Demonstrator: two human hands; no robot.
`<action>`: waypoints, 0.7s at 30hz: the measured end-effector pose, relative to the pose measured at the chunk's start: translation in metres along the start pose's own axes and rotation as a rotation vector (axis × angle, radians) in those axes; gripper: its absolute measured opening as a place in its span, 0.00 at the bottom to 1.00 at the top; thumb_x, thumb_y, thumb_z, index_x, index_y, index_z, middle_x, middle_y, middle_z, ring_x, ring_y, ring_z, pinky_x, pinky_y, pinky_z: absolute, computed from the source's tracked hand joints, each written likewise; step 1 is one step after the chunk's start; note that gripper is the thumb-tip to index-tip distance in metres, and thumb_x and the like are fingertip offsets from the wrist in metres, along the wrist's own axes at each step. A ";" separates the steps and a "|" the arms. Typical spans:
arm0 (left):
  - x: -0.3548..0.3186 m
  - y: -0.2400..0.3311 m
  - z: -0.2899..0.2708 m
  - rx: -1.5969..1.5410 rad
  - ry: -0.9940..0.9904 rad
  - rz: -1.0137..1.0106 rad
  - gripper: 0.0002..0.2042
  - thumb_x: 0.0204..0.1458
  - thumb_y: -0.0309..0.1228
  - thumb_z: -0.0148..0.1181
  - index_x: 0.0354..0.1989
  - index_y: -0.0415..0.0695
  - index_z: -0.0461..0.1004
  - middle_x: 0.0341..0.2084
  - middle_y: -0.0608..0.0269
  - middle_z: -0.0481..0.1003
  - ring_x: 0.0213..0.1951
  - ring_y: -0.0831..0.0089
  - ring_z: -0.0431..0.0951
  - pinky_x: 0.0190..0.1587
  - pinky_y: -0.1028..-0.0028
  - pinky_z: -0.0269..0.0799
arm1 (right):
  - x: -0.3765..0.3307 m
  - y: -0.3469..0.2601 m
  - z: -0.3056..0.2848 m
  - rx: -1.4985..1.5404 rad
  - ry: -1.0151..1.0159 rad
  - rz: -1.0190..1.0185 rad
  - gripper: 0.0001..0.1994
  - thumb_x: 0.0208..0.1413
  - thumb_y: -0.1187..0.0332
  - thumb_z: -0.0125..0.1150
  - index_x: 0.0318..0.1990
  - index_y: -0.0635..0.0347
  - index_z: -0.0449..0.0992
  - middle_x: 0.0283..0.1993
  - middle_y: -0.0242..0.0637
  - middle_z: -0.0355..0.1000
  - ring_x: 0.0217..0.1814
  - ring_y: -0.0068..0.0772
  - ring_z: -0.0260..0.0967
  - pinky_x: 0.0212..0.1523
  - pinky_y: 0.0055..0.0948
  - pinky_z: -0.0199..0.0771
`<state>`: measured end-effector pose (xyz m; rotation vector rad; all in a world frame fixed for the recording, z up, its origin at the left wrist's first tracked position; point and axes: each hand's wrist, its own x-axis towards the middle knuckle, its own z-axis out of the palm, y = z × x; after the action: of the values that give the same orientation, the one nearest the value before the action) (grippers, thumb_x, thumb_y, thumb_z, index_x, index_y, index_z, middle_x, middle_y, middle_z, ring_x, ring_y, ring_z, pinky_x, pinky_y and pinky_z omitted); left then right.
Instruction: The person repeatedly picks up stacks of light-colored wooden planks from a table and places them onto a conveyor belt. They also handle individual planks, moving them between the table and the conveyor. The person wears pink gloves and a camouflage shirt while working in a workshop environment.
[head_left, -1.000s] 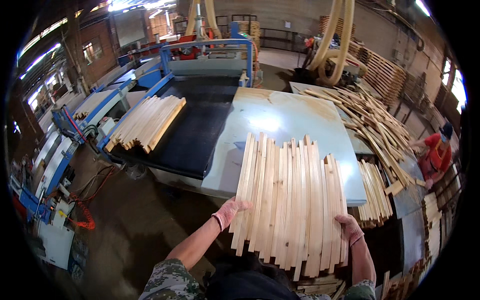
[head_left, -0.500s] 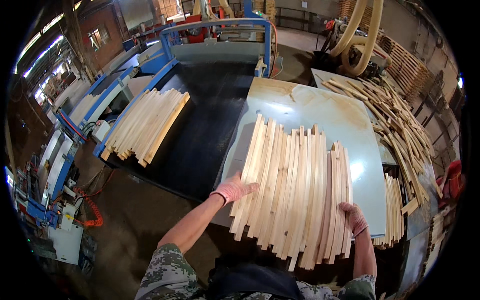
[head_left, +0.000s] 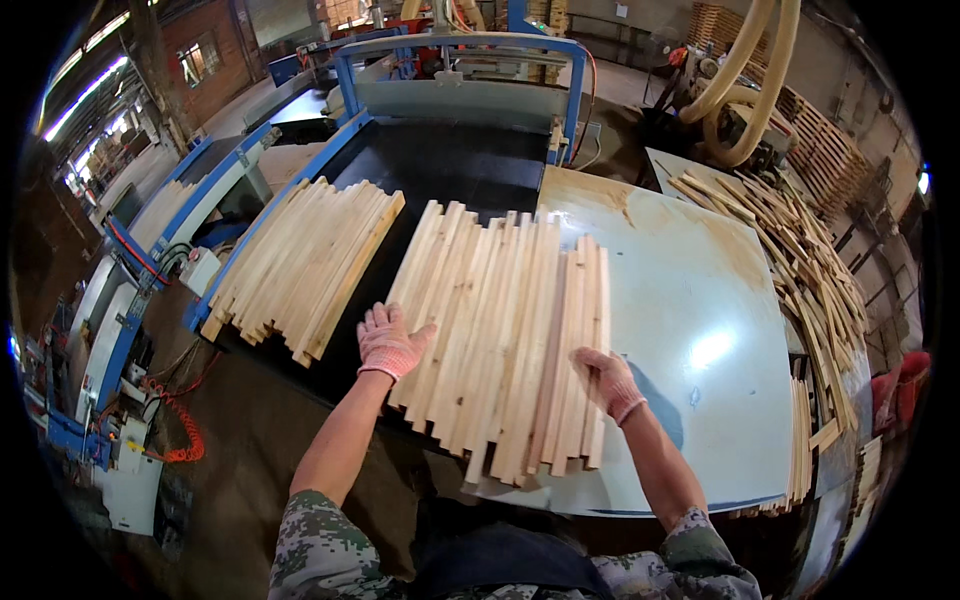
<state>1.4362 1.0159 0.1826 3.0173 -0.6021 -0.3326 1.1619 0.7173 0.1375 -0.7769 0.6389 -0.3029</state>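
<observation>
A wide row of pale wooden strips [head_left: 470,320] lies side by side, partly on the black conveyor belt [head_left: 440,150] and partly on the grey metal tabletop [head_left: 690,270]. Against its left edge rests my left hand [head_left: 390,343], in a pinkish work glove, fingers spread and thumb toward the wood. My gloved right hand [head_left: 608,382] presses in from the opposite edge, its fingers together on the outermost strips. The near ends of the strips are uneven. A second row of wooden strips [head_left: 305,265] lies on the belt to the left, a dark gap separating the two rows.
A blue machine frame [head_left: 460,42] spans the belt's far end. Loose wooden sticks [head_left: 800,270] are heaped at the right, below thick beige hoses [head_left: 745,100]. A coiled orange air hose [head_left: 182,440] hangs at the lower left.
Both hands have moved left with the row of strips, which has slid from the metal tabletop partly onto the black belt. More tabletop shows to its right.
</observation>
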 end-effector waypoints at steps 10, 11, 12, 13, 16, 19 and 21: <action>0.047 -0.122 -0.001 0.017 0.120 0.214 0.49 0.64 0.64 0.48 0.82 0.39 0.45 0.81 0.41 0.45 0.81 0.44 0.41 0.81 0.47 0.29 | 0.011 0.019 0.136 -0.875 0.212 0.030 0.34 0.61 0.51 0.72 0.64 0.68 0.69 0.53 0.45 0.80 0.54 0.41 0.80 0.56 0.40 0.81; 0.045 -0.123 -0.002 0.011 0.114 0.208 0.48 0.64 0.64 0.48 0.82 0.39 0.45 0.81 0.41 0.45 0.81 0.44 0.42 0.81 0.47 0.29 | 0.013 0.008 0.145 -1.171 0.278 0.102 0.37 0.60 0.46 0.71 0.65 0.69 0.69 0.53 0.47 0.80 0.55 0.44 0.80 0.57 0.42 0.80; 0.046 -0.121 -0.004 0.001 0.111 0.195 0.48 0.65 0.63 0.48 0.82 0.38 0.45 0.81 0.41 0.45 0.81 0.44 0.42 0.81 0.47 0.29 | 0.014 0.001 0.151 -1.471 0.336 0.180 0.41 0.58 0.42 0.71 0.65 0.69 0.69 0.53 0.49 0.80 0.56 0.48 0.80 0.59 0.43 0.79; 0.044 -0.121 -0.007 -0.015 0.102 0.198 0.48 0.64 0.62 0.49 0.81 0.38 0.46 0.81 0.41 0.45 0.81 0.44 0.42 0.81 0.47 0.29 | 0.013 0.003 0.154 -1.505 0.371 0.168 0.51 0.53 0.33 0.69 0.70 0.69 0.64 0.59 0.57 0.77 0.61 0.56 0.77 0.63 0.47 0.76; 0.053 -0.129 0.007 -0.075 0.203 0.274 0.48 0.62 0.64 0.50 0.79 0.35 0.52 0.79 0.37 0.49 0.80 0.41 0.44 0.80 0.43 0.30 | 0.008 0.025 0.175 -1.538 0.573 -0.112 0.53 0.53 0.35 0.71 0.74 0.65 0.57 0.66 0.59 0.70 0.68 0.57 0.72 0.66 0.48 0.74; 0.057 -0.135 0.014 -0.185 0.251 0.284 0.47 0.61 0.61 0.57 0.77 0.34 0.55 0.78 0.37 0.53 0.79 0.43 0.48 0.80 0.45 0.31 | 0.017 0.039 0.209 -1.581 0.656 -0.035 0.55 0.50 0.39 0.74 0.77 0.59 0.52 0.70 0.59 0.65 0.72 0.60 0.67 0.69 0.51 0.72; 0.058 -0.146 0.005 -0.308 0.188 0.324 0.46 0.61 0.58 0.61 0.77 0.34 0.57 0.77 0.36 0.55 0.79 0.44 0.50 0.80 0.47 0.36 | 0.018 0.037 0.213 -1.558 0.692 -0.014 0.55 0.48 0.42 0.75 0.77 0.58 0.51 0.69 0.59 0.66 0.72 0.61 0.67 0.69 0.51 0.71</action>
<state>1.5424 1.1283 0.1533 2.5665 -0.9100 -0.1094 1.3118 0.8520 0.2177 -2.2045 1.5546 -0.0106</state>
